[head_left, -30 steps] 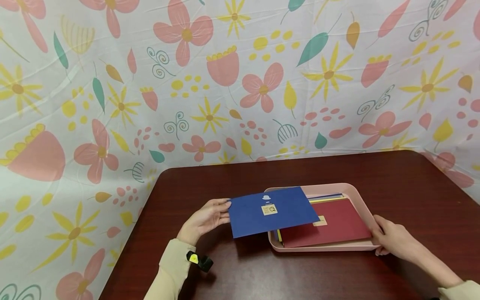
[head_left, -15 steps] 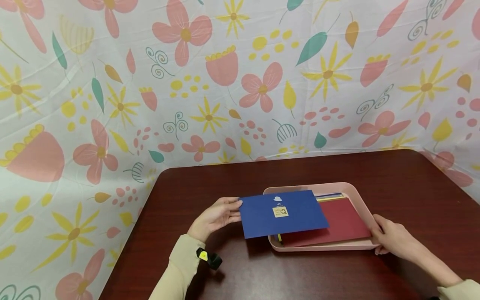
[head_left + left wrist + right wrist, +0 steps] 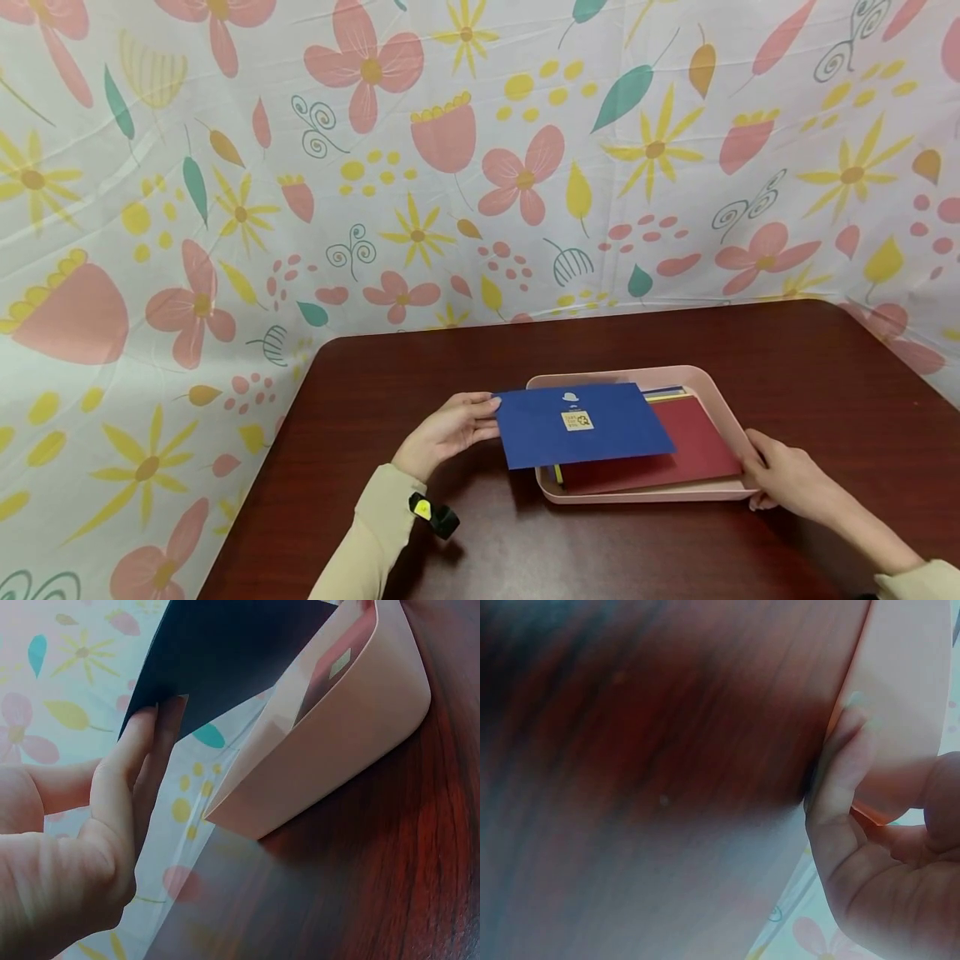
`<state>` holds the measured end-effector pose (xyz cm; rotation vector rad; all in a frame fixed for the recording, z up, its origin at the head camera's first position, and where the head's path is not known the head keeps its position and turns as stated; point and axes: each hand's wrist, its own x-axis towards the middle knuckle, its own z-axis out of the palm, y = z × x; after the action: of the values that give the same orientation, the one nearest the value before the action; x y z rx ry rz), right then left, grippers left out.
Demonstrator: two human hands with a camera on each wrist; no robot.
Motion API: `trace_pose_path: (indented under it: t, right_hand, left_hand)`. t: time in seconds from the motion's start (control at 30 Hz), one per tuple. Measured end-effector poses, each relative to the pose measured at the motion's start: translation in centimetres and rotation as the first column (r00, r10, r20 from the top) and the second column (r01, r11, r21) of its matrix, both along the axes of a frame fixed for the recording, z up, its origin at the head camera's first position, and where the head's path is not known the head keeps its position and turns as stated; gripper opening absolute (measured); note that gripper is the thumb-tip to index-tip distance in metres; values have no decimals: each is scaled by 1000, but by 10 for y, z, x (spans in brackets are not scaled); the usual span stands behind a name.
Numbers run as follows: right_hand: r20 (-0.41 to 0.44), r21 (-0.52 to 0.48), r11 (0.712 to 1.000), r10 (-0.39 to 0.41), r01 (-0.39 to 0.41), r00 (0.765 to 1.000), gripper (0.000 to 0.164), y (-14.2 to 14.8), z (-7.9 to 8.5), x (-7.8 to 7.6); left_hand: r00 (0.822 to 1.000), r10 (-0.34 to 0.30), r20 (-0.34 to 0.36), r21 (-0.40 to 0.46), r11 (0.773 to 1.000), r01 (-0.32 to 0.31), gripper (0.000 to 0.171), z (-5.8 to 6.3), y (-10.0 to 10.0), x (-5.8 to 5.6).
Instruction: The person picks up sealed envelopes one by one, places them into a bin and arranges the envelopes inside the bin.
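Observation:
My left hand pinches the left edge of a blue envelope, which bears a small tan label and a white hat print. The envelope is held above the left part of a pink tray. In the left wrist view its dark underside slants over the tray wall. Inside the tray lies a red envelope, with yellow and blue edges showing beneath it. My right hand grips the tray's right end; in the right wrist view the fingers curl under the tray.
The tray stands on a dark reddish-brown wooden table. A white cloth with a flower and leaf print hangs behind the table and along its left side. A black strap is on the left wrist.
My left hand has moved to the right with the blue envelope, which now covers more of the tray and the red envelope. The right hand and the tray have stayed in place.

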<state>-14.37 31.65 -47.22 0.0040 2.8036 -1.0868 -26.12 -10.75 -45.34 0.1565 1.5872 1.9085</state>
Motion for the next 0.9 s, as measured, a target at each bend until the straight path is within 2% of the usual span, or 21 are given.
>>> trace_pose_path:
  t: [0.23, 0.53, 0.9]
  right_hand:
    - [-14, 15, 1000, 1, -1, 1000, 8, 0, -1, 0]
    - [-5, -2, 1000, 10, -10, 1000, 9, 1, -2, -1]
    - [5, -8, 1000, 9, -9, 1000, 8, 1, 0, -1]
  left_hand:
    - [1000, 4, 14, 23, 1000, -4, 64, -2, 8, -1]
    - [1000, -24, -7, -2, 1000, 24, 60, -2, 23, 1]
    - [1000, -6, 10, -20, 1000, 6, 59, -2, 36, 0]
